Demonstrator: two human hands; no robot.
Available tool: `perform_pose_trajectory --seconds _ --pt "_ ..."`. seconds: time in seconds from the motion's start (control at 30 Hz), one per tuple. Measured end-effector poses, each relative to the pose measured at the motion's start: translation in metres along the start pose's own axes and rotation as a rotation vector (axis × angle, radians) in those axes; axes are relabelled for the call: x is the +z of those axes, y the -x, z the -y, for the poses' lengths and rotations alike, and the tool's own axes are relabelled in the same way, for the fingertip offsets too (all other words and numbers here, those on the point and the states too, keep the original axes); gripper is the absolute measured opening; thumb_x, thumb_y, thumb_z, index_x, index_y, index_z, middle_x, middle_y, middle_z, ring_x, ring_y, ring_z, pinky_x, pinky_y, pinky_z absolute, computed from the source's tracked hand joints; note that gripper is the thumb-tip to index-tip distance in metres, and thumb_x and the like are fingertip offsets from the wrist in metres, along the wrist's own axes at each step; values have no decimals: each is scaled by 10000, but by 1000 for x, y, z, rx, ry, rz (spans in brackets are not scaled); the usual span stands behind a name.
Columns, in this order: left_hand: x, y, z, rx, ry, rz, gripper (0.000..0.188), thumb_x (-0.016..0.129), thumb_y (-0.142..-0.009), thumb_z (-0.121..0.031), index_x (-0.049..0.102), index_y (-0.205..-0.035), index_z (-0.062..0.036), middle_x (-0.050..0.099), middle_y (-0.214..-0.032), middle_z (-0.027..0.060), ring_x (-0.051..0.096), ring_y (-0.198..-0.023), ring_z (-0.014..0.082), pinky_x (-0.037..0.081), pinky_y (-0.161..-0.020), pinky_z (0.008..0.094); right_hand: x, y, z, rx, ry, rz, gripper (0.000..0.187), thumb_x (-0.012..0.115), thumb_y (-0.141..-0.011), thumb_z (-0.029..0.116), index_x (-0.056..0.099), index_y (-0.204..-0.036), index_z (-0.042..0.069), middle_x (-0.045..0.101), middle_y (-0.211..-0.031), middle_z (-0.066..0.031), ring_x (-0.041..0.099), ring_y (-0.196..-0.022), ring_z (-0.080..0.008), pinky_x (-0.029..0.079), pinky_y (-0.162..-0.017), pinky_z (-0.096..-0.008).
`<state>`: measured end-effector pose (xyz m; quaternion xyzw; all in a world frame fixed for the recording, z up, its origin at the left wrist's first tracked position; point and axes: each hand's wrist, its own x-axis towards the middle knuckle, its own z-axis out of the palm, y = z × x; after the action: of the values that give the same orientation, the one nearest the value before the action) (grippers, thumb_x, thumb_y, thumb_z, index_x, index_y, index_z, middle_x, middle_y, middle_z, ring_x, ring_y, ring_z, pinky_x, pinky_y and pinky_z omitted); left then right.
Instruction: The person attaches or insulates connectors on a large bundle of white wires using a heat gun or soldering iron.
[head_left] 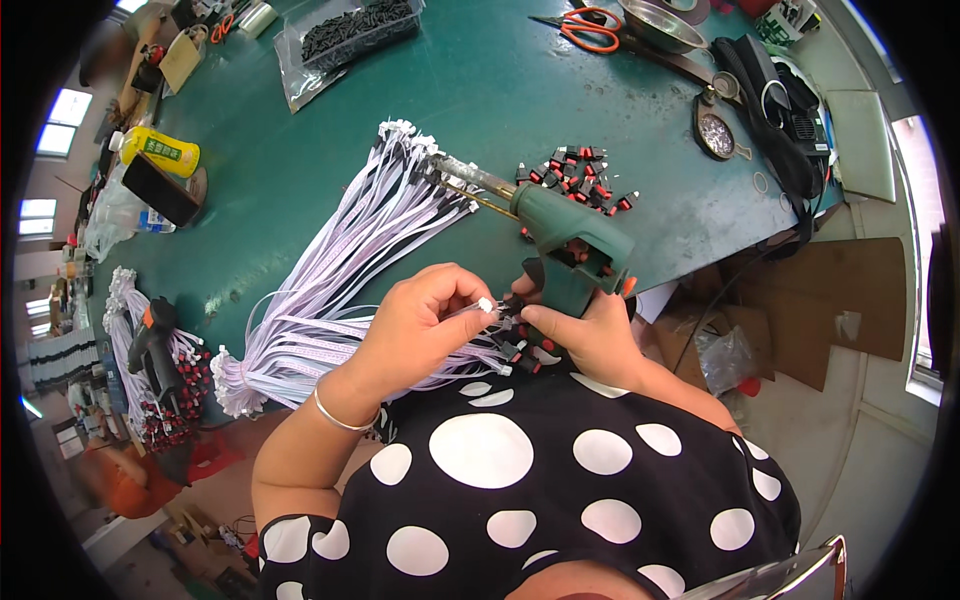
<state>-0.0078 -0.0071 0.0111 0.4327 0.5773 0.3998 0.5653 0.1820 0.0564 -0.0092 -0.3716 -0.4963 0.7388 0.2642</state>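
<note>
My left hand (430,315) is closed, thumb and forefinger pinching a small white connector (487,305). Close beside it, my right hand (590,335) is wrapped round the handle of a green soldering gun (580,235). Its metal tip points up and left over the table. The right thumb lies by a small dark part (512,304) between the hands, mostly hidden by fingers. White wires with connectors (330,235) lie in a long bundle beyond my left hand. A second bundle (270,370) runs under my left wrist, with black and red switches at its near end.
Loose black-and-red switches (575,175) lie in a pile beyond the gun. Farther off are a tub of black pieces (355,35), orange-handled scissors (590,30) and a metal bowl (665,25). At left stand a yellow bottle (165,150) and another gun-shaped tool (155,350).
</note>
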Motion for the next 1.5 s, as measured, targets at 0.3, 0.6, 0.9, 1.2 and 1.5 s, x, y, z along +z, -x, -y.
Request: perform_pose_trajectory --seconds 0.3,0.6,0.9,1.2,1.5 --pt "3 2 0 90 -80 -69 105 644 -777 -49 586 -846 6 556 -780 37 521 -662 82 432 -602 221 0 2 1 -56 87 9 172 611 -799 68 568 -956 13 574 -743 0 507 -638 -49 433 -554 -214" --pt "2 -2 -8 29 -241 -8 106 641 -762 -37 579 -833 12 574 -794 70 556 -678 114 454 -617 243 0 7 -7 11 -48 -30 206 635 -780 35 569 -975 40 580 -780 16 526 -678 -41 449 -589 -223" --pt "7 -5 -17 99 -331 43 97 611 -743 45 578 -830 22 511 -809 48 507 -681 89 422 -608 212 -11 3 -25 -367 425 78 535 670 -738 1 398 -1199 1 565 -882 -24 551 -788 -83 455 -711 -242" --pt "12 -10 -12 260 -412 16 55 620 -748 -5 588 -788 14 543 -732 77 528 -599 162 415 -536 256 -3 10 -14 42 8 -15 532 663 -746 4 396 -1207 3 587 -912 -41 571 -790 -92 474 -704 -255" --pt "9 -1 11 478 -577 107 121 614 -699 9 610 -814 -27 565 -759 62 547 -741 221 437 -669 322 -102 -11 35 -617 779 -384 464 614 -752 -4 506 -1202 16 582 -972 -51 521 -839 -117 438 -746 -259"
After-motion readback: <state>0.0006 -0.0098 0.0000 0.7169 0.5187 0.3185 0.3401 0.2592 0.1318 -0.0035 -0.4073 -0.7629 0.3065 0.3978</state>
